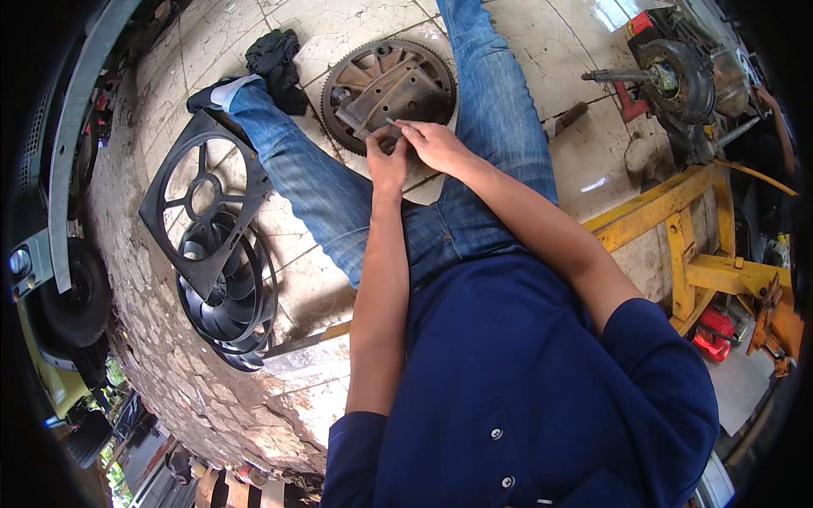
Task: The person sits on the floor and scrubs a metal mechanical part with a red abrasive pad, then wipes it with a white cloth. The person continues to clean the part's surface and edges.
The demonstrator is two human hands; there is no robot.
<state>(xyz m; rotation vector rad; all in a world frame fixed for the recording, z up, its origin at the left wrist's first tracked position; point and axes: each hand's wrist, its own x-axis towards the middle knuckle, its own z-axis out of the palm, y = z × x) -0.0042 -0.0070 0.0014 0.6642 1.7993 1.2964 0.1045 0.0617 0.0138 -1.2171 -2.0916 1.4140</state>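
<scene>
A toothed metal flywheel (pixel 340 127) lies on the tiled floor between my outstretched legs. On top of it sits a flat rusty metal block (pixel 406 95) with several holes. My left hand (pixel 387 162) is at the block's near edge, thumb and fingers closed together in a pinch. Close beside it, my right hand (pixel 436 146) is closed too, its fingertips meeting those of the left. A small thin greyish piece (pixel 390 121) shows at the right fingertips; its kind is too small to make out. What lies between the left fingers is hidden.
A black fan shroud (pixel 154 203) and a black bladed fan (pixel 216 317) lie at my left. Black cloth (pixel 275 57) rests near my left foot. At right stand a yellow metal frame (pixel 648 207) and a greasy mechanical assembly with a shaft (pixel 677 80). A vehicle tyre (pixel 80 292) is far left.
</scene>
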